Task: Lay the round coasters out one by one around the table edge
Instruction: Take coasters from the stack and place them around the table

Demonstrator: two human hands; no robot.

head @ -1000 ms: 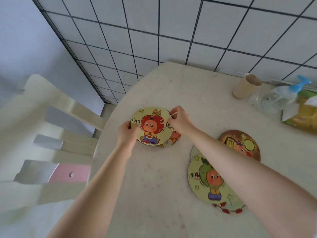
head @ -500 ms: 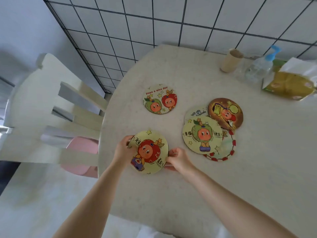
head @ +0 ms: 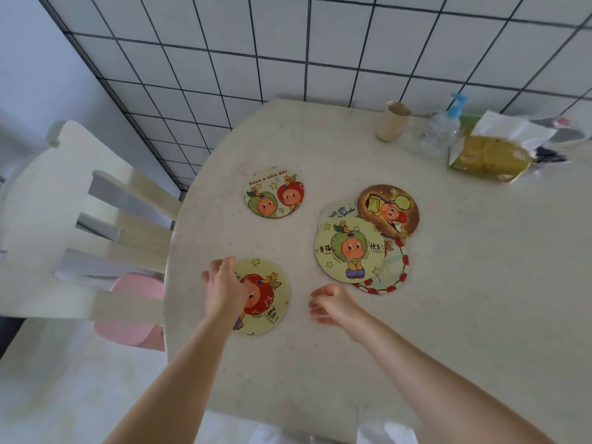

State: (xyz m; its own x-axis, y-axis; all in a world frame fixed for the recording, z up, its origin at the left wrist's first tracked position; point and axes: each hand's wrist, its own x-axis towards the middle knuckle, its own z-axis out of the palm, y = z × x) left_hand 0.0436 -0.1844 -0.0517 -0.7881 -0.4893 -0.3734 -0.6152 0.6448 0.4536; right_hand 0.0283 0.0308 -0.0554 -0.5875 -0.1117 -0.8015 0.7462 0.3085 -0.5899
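Under the left hand [head: 224, 291] lies a coaster [head: 267, 299].

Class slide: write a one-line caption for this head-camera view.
Left hand rests over a red-apple coaster by the table edge; right hand hovers empty near the remaining pile.

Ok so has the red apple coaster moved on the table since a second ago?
Yes. The red apple coaster now lies flat near the table edge by the chair, nearer the person than the two-apple coaster it earlier covered. The left hand overlaps it.
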